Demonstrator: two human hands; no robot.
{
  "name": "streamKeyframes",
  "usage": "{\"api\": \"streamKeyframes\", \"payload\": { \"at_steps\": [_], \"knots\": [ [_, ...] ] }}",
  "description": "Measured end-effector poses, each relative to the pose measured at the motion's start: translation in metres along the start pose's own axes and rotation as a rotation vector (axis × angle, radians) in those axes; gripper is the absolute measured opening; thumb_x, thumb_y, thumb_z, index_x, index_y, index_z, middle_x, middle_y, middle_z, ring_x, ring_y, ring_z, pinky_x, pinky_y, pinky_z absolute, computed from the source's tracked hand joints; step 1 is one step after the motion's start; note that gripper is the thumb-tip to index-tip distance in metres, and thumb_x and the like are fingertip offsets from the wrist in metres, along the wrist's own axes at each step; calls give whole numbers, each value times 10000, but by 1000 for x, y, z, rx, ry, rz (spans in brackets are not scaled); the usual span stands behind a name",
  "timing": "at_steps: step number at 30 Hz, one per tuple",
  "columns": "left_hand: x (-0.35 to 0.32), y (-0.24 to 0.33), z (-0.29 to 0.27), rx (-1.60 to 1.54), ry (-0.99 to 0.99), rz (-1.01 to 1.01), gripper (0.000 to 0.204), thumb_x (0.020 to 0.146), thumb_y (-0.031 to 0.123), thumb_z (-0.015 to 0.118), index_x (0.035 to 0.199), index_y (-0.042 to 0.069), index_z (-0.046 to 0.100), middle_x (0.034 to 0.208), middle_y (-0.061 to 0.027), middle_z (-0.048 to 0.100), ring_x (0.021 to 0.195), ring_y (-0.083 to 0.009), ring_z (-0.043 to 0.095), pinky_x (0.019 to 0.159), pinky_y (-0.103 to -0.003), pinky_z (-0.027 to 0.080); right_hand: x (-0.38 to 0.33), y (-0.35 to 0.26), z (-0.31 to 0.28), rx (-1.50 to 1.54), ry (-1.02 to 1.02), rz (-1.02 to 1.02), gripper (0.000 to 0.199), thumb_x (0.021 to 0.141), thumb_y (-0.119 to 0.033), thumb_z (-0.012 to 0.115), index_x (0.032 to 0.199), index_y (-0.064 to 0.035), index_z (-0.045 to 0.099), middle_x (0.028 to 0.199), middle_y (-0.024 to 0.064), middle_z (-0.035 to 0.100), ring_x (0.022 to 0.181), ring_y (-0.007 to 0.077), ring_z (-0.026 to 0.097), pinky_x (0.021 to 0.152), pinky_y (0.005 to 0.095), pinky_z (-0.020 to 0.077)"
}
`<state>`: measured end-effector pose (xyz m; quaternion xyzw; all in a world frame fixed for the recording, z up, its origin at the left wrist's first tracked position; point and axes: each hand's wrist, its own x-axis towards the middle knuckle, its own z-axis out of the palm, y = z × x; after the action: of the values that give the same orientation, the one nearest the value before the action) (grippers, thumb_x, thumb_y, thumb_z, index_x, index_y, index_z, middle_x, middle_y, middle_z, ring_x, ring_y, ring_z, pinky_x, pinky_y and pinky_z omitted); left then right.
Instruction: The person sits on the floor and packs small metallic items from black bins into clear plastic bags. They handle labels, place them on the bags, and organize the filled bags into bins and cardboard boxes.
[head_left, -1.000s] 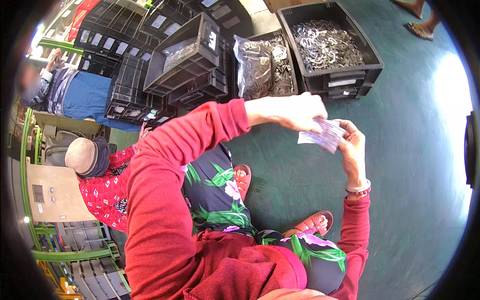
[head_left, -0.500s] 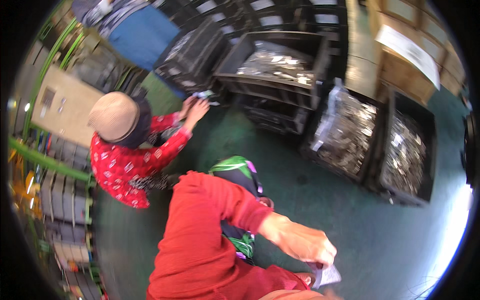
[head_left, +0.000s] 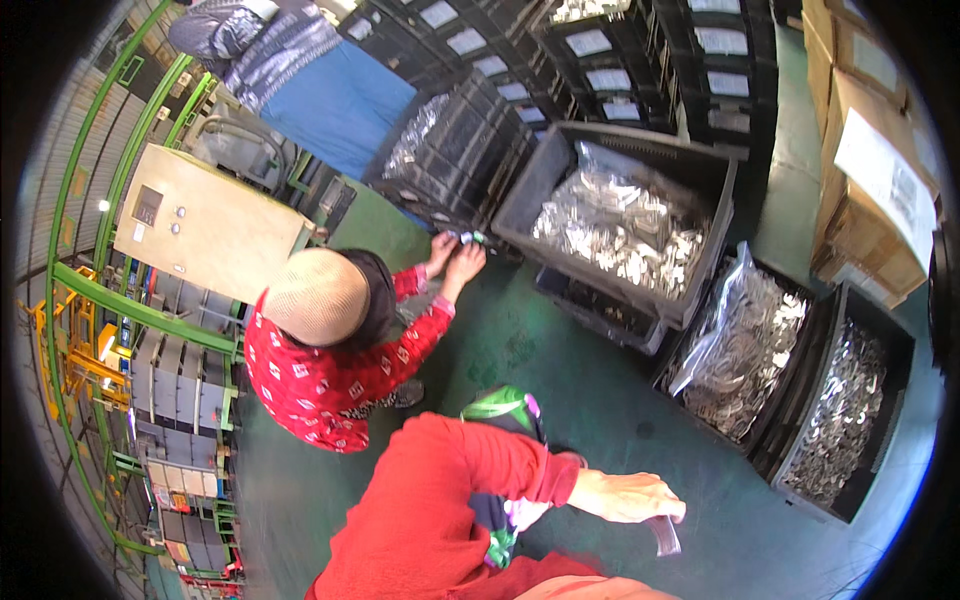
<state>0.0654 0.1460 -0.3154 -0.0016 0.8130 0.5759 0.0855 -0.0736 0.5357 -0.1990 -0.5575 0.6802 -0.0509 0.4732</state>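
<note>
Head view: left hand (head_left: pixel 628 495) grasping one pale slip (head_left: pixel 664 534), right hand unseen, three crates (head_left: pixel 722 180) of metal parts nearby.

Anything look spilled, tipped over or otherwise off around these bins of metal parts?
One black crate leans tilted against the stack behind the co-worker in the cap. The clear liner bag sticks up loosely from its bin. No parts show spilled on the green floor.
</note>
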Motion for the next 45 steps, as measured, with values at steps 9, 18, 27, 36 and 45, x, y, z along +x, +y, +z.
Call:
{"api": "streamKeyframes", "payload": {
  "at_steps": [9,18,27,36,45],
  "knots": [
    [-19,64,11,-187,216,-215,178,818,52,479,993,87,483,903,-103,494,791,-287,535,660,-367,431,7,-53,-22,43,21,-133,268,821,-171,495,1043,-43,574,1007,159,525,927,358,455,789,479,344],
    [-186,135,159,-377,528,-861,218,889,239,479,938,43,560,779,-98,623,553,-158,595,514,-321,489,56,-226,-73,609,30,182,186,810,-139,508,885,8,593,786,164,575,668,316,519,570,414,409],
    [-256,419,-120,-564,365,-438,239,898,266,451,1061,99,500,808,-59,591,710,-186,552,629,-338,445,17,-486,-279,797,252,-39,147,803,-92,557,889,21,596,753,109,595,597,197,528,523,314,428],
    [-297,583,-329,-740,1013,-33,222,898,167,560,1066,22,558,786,-60,607,612,-99,579,518,-223,469,23,-613,-430,1128,434,-307,189,800,-10,607,982,39,588,804,69,625,596,108,585,517,230,486],
    [-276,613,-333,-695,986,-229,453,879,414,568,1014,-18,563,850,-117,633,620,-142,623,456,-210,473,18,-620,-434,991,675,-404,340,808,12,620,1131,40,518,873,105,642,615,122,612,499,222,507]
  ]
}}
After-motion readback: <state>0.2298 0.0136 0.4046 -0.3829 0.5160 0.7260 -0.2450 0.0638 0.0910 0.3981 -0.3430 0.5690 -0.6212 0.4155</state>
